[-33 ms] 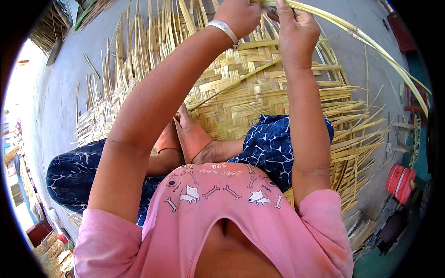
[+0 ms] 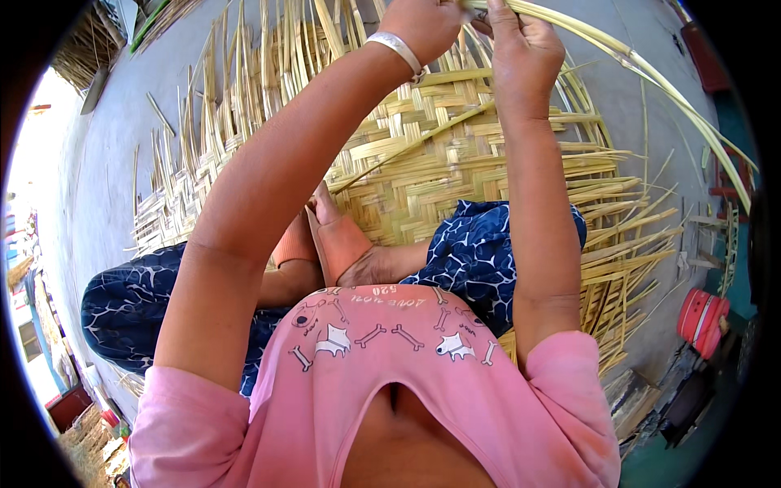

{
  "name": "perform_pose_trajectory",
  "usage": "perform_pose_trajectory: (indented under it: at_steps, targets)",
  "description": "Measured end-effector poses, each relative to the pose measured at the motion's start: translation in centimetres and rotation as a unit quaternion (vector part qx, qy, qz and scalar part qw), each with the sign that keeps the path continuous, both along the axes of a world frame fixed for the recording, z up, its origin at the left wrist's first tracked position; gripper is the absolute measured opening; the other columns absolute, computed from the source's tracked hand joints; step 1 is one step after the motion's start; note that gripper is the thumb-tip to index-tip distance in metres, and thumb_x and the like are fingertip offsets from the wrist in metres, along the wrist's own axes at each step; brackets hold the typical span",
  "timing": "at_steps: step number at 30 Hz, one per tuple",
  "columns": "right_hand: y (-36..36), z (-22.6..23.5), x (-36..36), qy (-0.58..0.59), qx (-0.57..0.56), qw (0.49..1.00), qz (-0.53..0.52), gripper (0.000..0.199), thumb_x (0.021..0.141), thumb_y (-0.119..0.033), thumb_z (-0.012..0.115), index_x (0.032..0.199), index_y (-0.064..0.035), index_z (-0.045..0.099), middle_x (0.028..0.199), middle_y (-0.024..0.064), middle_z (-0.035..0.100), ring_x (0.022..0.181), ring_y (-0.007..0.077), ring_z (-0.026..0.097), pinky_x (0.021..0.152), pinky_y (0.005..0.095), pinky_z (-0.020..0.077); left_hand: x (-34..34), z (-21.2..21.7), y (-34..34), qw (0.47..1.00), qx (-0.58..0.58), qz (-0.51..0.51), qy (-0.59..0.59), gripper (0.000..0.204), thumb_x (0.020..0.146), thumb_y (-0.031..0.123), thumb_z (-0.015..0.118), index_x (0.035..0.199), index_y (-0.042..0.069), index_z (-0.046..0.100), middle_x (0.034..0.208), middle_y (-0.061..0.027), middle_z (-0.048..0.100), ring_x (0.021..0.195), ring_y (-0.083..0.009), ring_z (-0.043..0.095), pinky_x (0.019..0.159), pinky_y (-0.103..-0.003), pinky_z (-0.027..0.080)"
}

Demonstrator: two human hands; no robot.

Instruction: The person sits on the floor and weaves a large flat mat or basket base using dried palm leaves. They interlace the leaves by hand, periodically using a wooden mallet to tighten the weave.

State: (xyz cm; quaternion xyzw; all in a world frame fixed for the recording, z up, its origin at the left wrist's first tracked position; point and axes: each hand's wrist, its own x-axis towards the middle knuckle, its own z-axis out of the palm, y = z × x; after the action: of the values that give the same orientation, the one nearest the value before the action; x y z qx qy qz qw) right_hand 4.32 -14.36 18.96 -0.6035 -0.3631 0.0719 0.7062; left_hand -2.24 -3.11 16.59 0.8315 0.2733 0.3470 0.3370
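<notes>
Both my hands are raised close together at the upper edge, above a woven mat of flat yellow-green strips (image 2: pixel 439 167). My right hand (image 2: pixel 527 53) is closed around a few long pale strips (image 2: pixel 626 55), which arc away to the far right. My left hand (image 2: pixel 423 28), with a silver bangle (image 2: pixel 397 50) at its wrist, is closed at the near end of those strips. Its fingertips are partly cut off by the frame's top. One loose strip (image 2: pixel 415 145) lies slanted across the weave.
My feet in orange sandals (image 2: pixel 342 248) rest on the mat's near edge. Unwoven strip ends stick out at its left (image 2: pixel 232 89) and right (image 2: pixel 630 236). A red round object (image 2: pixel 703 322) stands on the grey floor (image 2: pixel 106 179) at right, near dark clutter.
My two hands have barely shifted. The right one sits a hair to the right, and the strips in it moved slightly with it.
</notes>
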Motion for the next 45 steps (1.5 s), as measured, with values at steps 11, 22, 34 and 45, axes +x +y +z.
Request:
perform_pose_trajectory:
  at_steps: [11, 22, 34, 45]
  targets:
    - [1.2, -0.5, 1.3, 0.232, 0.132, 0.956, 0.122, 0.018, 0.092, -0.019, 0.057, 0.095, -0.0014, 0.057, 0.083, 0.0076, 0.063, 0.073, 0.0185, 0.065, 0.069, 0.0289, 0.0536, 0.4, -0.8, 3.0, 0.903, -0.383, -0.163, -0.110, 0.019, 0.084, 0.016, 0.054, 0.069, 0.003, 0.057, 0.058, -0.0045, 0.053, 0.050, -0.0145, 0.050, 0.046, -0.028, 0.039]
    - [1.8, -0.9, 2.6, 0.234, 0.132, 0.948, 0.168, 0.019, 0.093, -0.021, 0.054, 0.091, -0.0029, 0.057, 0.085, 0.0096, 0.064, 0.076, 0.0184, 0.064, 0.070, 0.0289, 0.0530, -0.8, 1.5, 0.6, 0.998, 0.047, -0.020, -0.040, 0.022, 0.085, 0.019, 0.054, 0.084, -0.002, 0.061, 0.071, -0.0254, 0.060, 0.068, -0.0322, 0.064, 0.064, -0.039, 0.048]
    - [0.5, -3.1, 2.5, 0.191, 0.039, 0.943, 0.270, 0.024, 0.092, -0.026, 0.058, 0.097, -0.0032, 0.061, 0.083, 0.0069, 0.065, 0.076, 0.0154, 0.064, 0.073, 0.0282, 0.0530, -2.3, 0.6, 11.8, 0.963, -0.148, -0.014, -0.227, 0.013, 0.084, 0.013, 0.058, 0.082, 0.001, 0.061, 0.068, -0.0029, 0.058, 0.061, -0.0117, 0.054, 0.059, -0.025, 0.045]
    - [0.7, -15.1, 5.8, -0.161, -0.517, 0.827, 0.148, 0.040, 0.082, -0.039, 0.063, 0.096, -0.0013, 0.065, 0.089, 0.0211, 0.065, 0.086, 0.0345, 0.063, 0.077, 0.0418, 0.0481, -8.8, -12.8, 0.0, 0.963, 0.121, 0.049, 0.236, 0.064, 0.085, 0.035, 0.064, 0.132, -0.001, 0.040, 0.138, -0.0238, 0.039, 0.124, -0.0343, 0.044, 0.102, -0.042, 0.039]
